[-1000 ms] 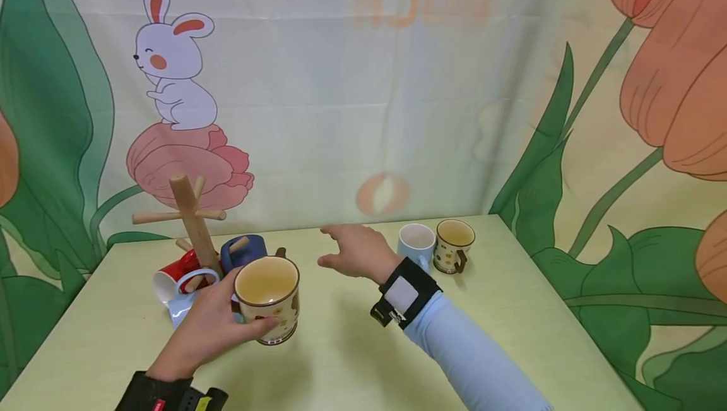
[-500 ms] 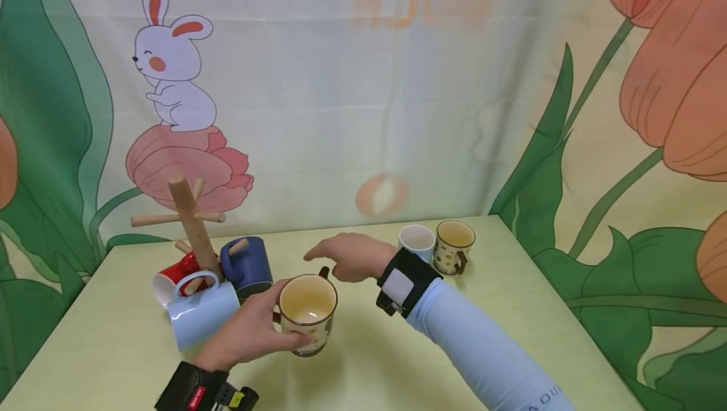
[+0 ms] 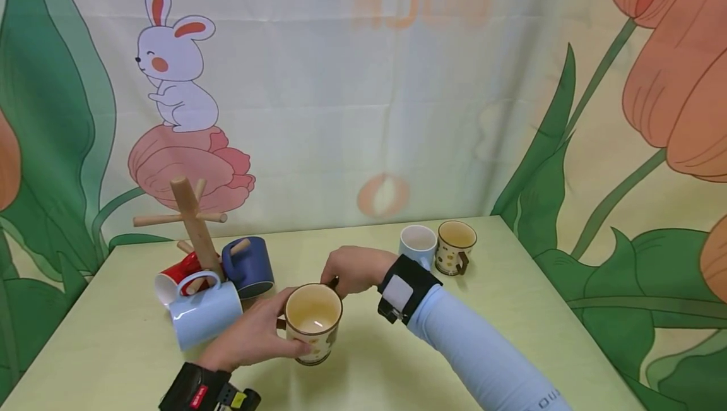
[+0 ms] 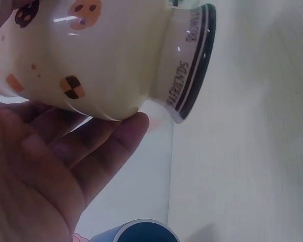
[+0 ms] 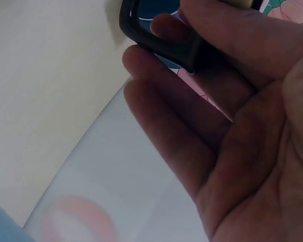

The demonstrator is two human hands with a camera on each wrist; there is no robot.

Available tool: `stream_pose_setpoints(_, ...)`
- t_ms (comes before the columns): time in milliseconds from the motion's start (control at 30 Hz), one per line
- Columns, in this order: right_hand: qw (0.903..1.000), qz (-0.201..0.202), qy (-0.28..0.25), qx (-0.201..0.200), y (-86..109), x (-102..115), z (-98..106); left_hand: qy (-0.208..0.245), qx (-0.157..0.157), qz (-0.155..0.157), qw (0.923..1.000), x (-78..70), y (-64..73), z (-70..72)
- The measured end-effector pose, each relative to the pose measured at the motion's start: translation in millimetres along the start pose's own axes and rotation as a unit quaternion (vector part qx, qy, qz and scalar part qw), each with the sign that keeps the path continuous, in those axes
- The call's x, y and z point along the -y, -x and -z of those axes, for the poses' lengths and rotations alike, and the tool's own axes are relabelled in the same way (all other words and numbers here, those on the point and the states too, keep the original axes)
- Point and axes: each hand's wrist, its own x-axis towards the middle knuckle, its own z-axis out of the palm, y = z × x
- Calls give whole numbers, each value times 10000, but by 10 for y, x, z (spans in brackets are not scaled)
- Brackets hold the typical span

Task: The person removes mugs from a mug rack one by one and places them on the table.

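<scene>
My left hand (image 3: 258, 335) grips a cream mug (image 3: 325, 338) with a brown rim, thumb on the near side and fingers round the far side. The mug is upright over the table, and its printed body and banded foot fill the top of the left wrist view. Another brown piece shows at its left, by the fingers. From the right, my right hand (image 3: 358, 269) pinches the mug's dark brown handle (image 5: 127, 22). In the right wrist view the thumb and index finger close on it, one fingertip showing through the loop, while the other fingers extend below.
At left a wooden mug tree (image 3: 195, 228) has bare upper pegs. Round its lower part are a red mug (image 3: 184, 272), a light-blue mug (image 3: 207, 316) and a dark-blue mug (image 3: 255, 269). A pale-blue mug (image 3: 418, 240) and another cream mug (image 3: 454, 250) stand at back right.
My left hand has carried the cream mug right and slightly nearer me, away from the mug tree. My right hand has come down, and its outstretched fingers now pinch the handle.
</scene>
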Motion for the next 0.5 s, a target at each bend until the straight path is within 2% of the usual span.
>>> stream_pose_setpoints(333,9998,67,-9,-175,47,-51,-59,400,258,-363,9982,67,3,31)
stream_pose_setpoints(500,9988,-110,5,-470,67,-114,-71,286,-41,-283,9992,36,1,59)
